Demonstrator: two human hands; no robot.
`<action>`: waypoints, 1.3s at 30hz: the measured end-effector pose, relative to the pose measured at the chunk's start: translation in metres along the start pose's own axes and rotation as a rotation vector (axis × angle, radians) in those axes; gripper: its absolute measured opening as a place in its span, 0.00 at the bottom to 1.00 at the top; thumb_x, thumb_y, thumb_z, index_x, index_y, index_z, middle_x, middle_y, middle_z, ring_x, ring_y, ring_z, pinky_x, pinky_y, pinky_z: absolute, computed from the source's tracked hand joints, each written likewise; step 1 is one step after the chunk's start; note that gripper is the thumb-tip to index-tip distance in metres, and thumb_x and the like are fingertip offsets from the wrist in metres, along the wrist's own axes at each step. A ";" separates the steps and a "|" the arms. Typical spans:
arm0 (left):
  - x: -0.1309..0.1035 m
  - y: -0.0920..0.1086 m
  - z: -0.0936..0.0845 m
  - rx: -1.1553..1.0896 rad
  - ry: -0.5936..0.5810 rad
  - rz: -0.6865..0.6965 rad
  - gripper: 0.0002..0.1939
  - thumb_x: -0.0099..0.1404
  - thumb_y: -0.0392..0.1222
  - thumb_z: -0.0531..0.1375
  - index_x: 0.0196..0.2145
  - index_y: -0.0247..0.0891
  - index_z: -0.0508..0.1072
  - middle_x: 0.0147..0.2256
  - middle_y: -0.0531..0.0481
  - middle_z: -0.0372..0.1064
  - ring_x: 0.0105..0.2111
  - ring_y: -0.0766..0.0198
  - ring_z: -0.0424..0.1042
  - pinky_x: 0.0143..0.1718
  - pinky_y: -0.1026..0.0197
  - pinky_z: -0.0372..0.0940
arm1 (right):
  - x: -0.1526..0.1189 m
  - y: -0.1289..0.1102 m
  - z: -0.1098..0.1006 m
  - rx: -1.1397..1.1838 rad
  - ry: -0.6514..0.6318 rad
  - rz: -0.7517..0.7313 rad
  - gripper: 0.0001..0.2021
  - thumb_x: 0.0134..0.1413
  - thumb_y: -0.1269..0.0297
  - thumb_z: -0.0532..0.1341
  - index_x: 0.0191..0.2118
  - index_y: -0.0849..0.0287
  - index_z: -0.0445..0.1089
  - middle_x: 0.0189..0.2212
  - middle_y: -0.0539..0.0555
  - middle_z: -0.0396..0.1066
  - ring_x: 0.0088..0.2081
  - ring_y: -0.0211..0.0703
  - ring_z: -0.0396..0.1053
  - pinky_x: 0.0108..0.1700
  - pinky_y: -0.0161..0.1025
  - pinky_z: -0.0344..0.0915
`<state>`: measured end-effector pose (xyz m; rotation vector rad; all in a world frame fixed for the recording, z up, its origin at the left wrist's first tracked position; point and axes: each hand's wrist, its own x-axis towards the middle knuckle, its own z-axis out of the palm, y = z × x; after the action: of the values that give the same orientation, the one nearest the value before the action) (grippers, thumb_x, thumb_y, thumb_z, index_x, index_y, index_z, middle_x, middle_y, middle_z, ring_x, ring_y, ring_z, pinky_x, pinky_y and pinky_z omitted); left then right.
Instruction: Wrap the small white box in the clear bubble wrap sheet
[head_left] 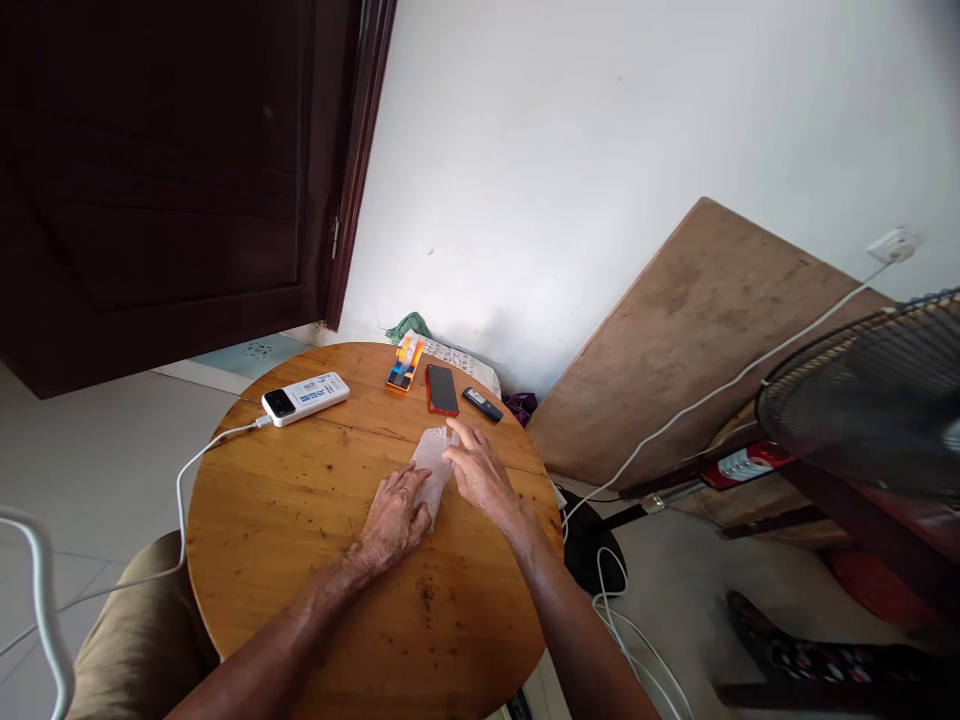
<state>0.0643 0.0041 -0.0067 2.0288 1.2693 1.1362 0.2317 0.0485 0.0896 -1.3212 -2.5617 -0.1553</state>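
Note:
A strip of whitish, translucent plastic that looks like bubble wrap [433, 452] lies on the round wooden table [300, 520]. My left hand [394, 515] rests palm down on its left side, fingers spread over the near part. At the strip's right edge, near the far end, is my right hand [484, 475]. Its thumb and forefinger are apart and touch the plastic or hover just over it. Just beyond the strip lies a dark-screened phone with a red edge [442, 390].
A white power bank [306, 398] with a plugged-in cable [182, 485] sits at the table's left. Toward the back are an orange and blue packet [405, 365] and a small dark device [482, 404]. On the right stand a fan [870, 400] and a leaning board [697, 330].

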 end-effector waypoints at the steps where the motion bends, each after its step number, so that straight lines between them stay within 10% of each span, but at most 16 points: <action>1: 0.000 0.000 0.000 0.000 0.003 -0.003 0.29 0.57 0.29 0.55 0.57 0.36 0.68 0.56 0.37 0.69 0.62 0.48 0.61 0.59 0.42 0.60 | 0.002 0.000 0.002 0.012 0.000 -0.005 0.15 0.51 0.84 0.55 0.35 0.57 0.74 0.63 0.60 0.58 0.60 0.54 0.59 0.55 0.51 0.62; 10: 0.001 0.014 -0.014 0.090 -0.002 0.160 0.31 0.57 0.26 0.53 0.58 0.39 0.69 0.59 0.42 0.67 0.61 0.50 0.60 0.58 0.45 0.60 | 0.026 0.012 0.044 0.346 -0.109 0.092 0.09 0.48 0.77 0.62 0.33 0.56 0.76 0.60 0.55 0.64 0.59 0.53 0.62 0.60 0.49 0.58; 14: 0.000 0.012 -0.012 0.139 0.014 0.200 0.22 0.59 0.27 0.53 0.48 0.36 0.75 0.51 0.41 0.73 0.57 0.48 0.64 0.54 0.45 0.64 | 0.013 0.022 0.043 0.556 0.053 0.342 0.19 0.46 0.75 0.62 0.46 0.54 0.74 0.58 0.55 0.66 0.61 0.52 0.60 0.62 0.48 0.57; 18: -0.002 0.009 -0.006 0.131 0.066 0.201 0.21 0.57 0.25 0.54 0.45 0.36 0.76 0.49 0.41 0.74 0.54 0.49 0.66 0.54 0.46 0.65 | -0.008 0.031 0.040 0.749 0.115 0.634 0.15 0.49 0.66 0.61 0.45 0.57 0.72 0.43 0.57 0.75 0.42 0.49 0.74 0.40 0.43 0.72; 22: -0.003 0.009 -0.005 0.133 0.088 0.209 0.21 0.57 0.25 0.54 0.45 0.36 0.76 0.49 0.42 0.74 0.53 0.49 0.66 0.52 0.46 0.66 | -0.009 0.028 0.052 0.921 0.058 0.776 0.12 0.49 0.59 0.62 0.37 0.60 0.72 0.30 0.55 0.75 0.25 0.42 0.72 0.18 0.32 0.61; 28: -0.003 0.011 -0.007 0.142 0.093 0.213 0.21 0.57 0.26 0.53 0.46 0.37 0.76 0.49 0.42 0.74 0.52 0.49 0.67 0.51 0.47 0.66 | 0.023 0.016 0.073 1.101 0.131 0.818 0.11 0.39 0.58 0.66 0.28 0.60 0.70 0.18 0.48 0.69 0.19 0.36 0.62 0.19 0.31 0.56; 39: -0.004 0.010 -0.003 0.147 0.158 0.189 0.20 0.58 0.27 0.54 0.46 0.37 0.75 0.47 0.43 0.73 0.50 0.53 0.68 0.52 0.50 0.66 | 0.029 -0.005 0.074 1.196 0.332 0.683 0.13 0.41 0.57 0.63 0.34 0.58 0.70 0.26 0.47 0.70 0.28 0.38 0.62 0.29 0.33 0.59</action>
<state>0.0659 -0.0043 0.0006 2.2438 1.2912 1.3478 0.1981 0.0838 0.0266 -1.3149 -1.2975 1.0016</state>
